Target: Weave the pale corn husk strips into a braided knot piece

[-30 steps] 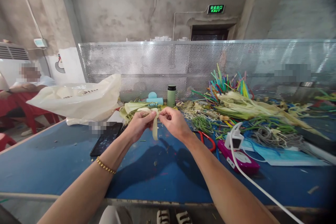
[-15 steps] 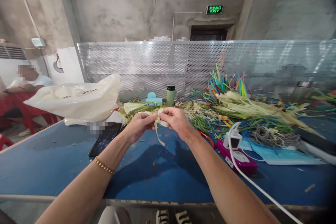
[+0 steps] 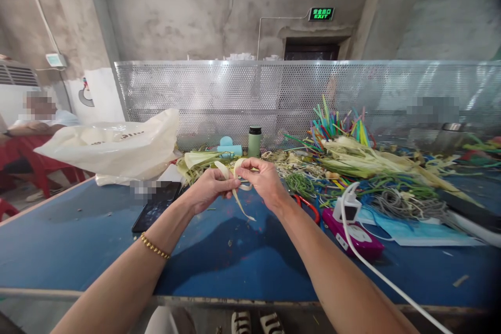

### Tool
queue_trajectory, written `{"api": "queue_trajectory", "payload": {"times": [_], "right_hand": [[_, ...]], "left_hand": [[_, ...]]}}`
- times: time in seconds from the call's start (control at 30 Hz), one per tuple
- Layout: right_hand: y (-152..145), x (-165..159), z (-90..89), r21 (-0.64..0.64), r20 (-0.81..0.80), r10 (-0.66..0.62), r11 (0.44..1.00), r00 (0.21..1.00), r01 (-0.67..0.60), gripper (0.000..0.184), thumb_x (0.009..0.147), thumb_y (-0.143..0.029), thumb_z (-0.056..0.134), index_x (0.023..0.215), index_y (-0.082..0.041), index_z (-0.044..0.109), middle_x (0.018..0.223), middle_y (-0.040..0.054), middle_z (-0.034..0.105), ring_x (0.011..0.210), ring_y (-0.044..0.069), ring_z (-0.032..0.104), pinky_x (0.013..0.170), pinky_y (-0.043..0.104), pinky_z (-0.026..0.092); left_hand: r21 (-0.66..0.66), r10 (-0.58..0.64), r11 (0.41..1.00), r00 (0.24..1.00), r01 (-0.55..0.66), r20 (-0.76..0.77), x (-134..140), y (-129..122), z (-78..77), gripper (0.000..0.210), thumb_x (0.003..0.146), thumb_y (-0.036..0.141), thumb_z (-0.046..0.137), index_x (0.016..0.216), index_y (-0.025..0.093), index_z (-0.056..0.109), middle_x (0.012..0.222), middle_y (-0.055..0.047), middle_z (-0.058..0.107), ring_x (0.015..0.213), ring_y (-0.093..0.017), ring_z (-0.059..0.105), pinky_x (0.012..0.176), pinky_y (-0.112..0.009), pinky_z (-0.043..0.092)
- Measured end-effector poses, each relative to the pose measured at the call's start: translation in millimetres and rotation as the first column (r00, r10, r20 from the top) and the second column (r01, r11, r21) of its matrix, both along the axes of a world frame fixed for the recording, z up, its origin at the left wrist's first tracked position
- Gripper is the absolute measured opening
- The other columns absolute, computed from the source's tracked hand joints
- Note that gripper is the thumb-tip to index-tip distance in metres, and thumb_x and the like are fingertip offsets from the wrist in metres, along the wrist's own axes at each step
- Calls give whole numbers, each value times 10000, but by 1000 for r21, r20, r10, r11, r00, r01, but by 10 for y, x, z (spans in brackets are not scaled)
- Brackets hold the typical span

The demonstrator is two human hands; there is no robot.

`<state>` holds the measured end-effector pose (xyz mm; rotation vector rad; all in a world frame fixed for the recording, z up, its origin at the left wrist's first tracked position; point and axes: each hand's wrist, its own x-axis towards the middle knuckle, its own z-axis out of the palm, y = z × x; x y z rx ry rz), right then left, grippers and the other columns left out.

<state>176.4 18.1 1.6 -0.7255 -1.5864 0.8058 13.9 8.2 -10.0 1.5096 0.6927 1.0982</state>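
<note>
Both hands meet above the middle of the blue table (image 3: 230, 271), pinching pale strips that look like corn husk. My left hand (image 3: 213, 186) is closed, thumb and fingers pressed on a pale husk strip (image 3: 241, 204) whose thin tail hangs down to the right. My right hand (image 3: 261, 177) is closed on the same piece, where a wider band loops up between the thumb and fingers. The fingertips of the two hands nearly touch. Exactly how the strips cross there is hard to see.
Behind the hands stands a green bottle (image 3: 254, 142). A heap of husks (image 3: 352, 159) and coloured pipe cleaners (image 3: 332, 128) fills the back right. A purple power strip (image 3: 362, 245) with a white cable lies right. A dark tablet (image 3: 154, 209) and white bag (image 3: 117, 148) sit left; a person (image 3: 43, 115) sits beyond.
The left thumb has shifted slightly down and right along the strip. An end of the strip now shows above the left hand, and the hanging tail has swung right.
</note>
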Motion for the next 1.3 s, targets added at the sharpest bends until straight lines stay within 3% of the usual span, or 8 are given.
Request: {"api": "queue_trajectory", "payload": {"times": [0.23, 0.37, 0.47, 0.53, 0.7, 0.87, 1.03, 1.3], "right_hand": [[24, 2, -9, 5, -12, -87, 996, 996, 87, 178, 719, -332, 696, 702, -163, 643, 687, 2, 611, 610, 120, 508, 593, 256, 416], [88, 74, -16, 103, 129, -223, 972, 966, 211, 178, 777, -322, 637, 702, -161, 629, 676, 22, 626, 620, 139, 533, 599, 266, 409], [95, 141, 14, 309, 236, -477, 863, 846, 400, 257, 846, -353, 578, 678, -162, 614, 663, 37, 610, 618, 145, 517, 613, 279, 392], [71, 155, 34, 445, 252, -554, 794, 793, 414, 268, 882, -349, 547, 712, -162, 637, 723, 50, 620, 651, 145, 519, 640, 280, 392], [9, 60, 1, 389, 462, -248, 920, 851, 57, 153, 782, -316, 694, 723, -175, 704, 771, 45, 628, 703, 145, 542, 650, 270, 408], [-11, 16, -9, 150, 260, -50, 989, 964, 10, 149, 766, -277, 678, 680, -163, 637, 660, 11, 608, 607, 121, 524, 590, 259, 415], [-56, 39, 53, -36, 59, 42, 999, 997, -40, 279, 735, -403, 721, 670, -157, 607, 617, -1, 594, 543, 100, 500, 522, 240, 400], [-84, 54, 84, -100, 74, 146, 985, 987, -138, 295, 663, -399, 778, 721, -150, 632, 635, -12, 589, 521, 82, 479, 498, 234, 388]], "left_hand": [[3, -87, 996, 996, 87, -8, -23, -10, 13, 264, 727, 344, 775, 745, 86, 722, 726, -65, 644, 571, -89, 515, 580, -256, 384], [33, -34, 999, 999, 35, -28, -21, 2, 4, 264, 722, 343, 774, 726, 82, 733, 694, -67, 642, 562, -82, 480, 561, -248, 349], [43, 44, 998, 994, -40, -98, -3, -7, 1, 259, 661, 332, 813, 645, 92, 716, 628, -36, 606, 539, -72, 433, 524, -242, 299], [42, 60, 998, 985, -54, -162, 16, -30, -3, 242, 615, 313, 838, 647, 106, 717, 653, -28, 621, 550, -73, 427, 521, -240, 289], [19, 11, 1000, 969, -6, -246, 37, -69, -16, 193, 601, 283, 835, 676, 135, 736, 631, -12, 624, 588, -97, 453, 570, -250, 334], [-3, -51, 999, 982, 51, -183, -14, -41, -2, 214, 665, 297, 805, 776, 123, 749, 650, -12, 591, 580, -84, 423, 560, -248, 311], [49, 5, 999, 998, -2, -68, -21, -29, 17, 246, 700, 293, 790, 876, 137, 721, 697, -11, 605, 619, -93, 474, 598, -250, 349], [27, 30, 999, 1000, -30, -1, -42, 19, -3, 238, 703, 303, 787, 836, 115, 725, 658, -27, 611, 597, -100, 480, 597, -264, 341]]}}
